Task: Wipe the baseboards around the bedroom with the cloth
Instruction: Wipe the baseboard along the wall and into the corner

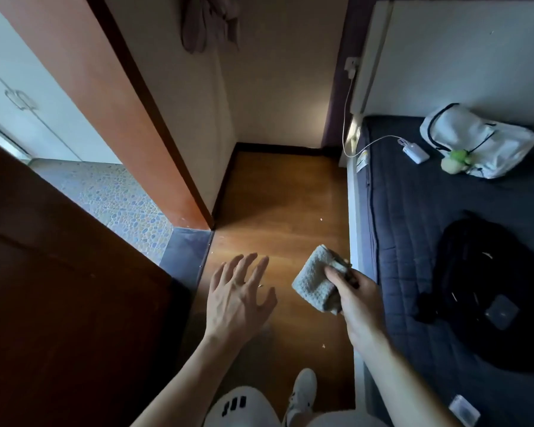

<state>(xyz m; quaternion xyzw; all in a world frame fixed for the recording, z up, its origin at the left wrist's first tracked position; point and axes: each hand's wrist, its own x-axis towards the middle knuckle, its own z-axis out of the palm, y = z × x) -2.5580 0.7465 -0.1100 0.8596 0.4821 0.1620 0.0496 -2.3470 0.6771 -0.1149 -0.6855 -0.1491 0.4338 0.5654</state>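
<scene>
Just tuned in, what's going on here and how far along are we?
A person is in the narrow strip of wooden floor between a wall and the bed. Their right hand grips a folded grey cloth, held in the air. The left hand is spread open above the floor and holds nothing. The cloth is not touching the dark baseboard that runs along the left and far walls.

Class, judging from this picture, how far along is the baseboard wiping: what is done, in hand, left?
Done: nothing visibly wiped. In hand: the right hand grips a folded grey waffle-weave cloth in the air; the left hand is open. Left: the dark baseboard ahead, untouched.
</scene>
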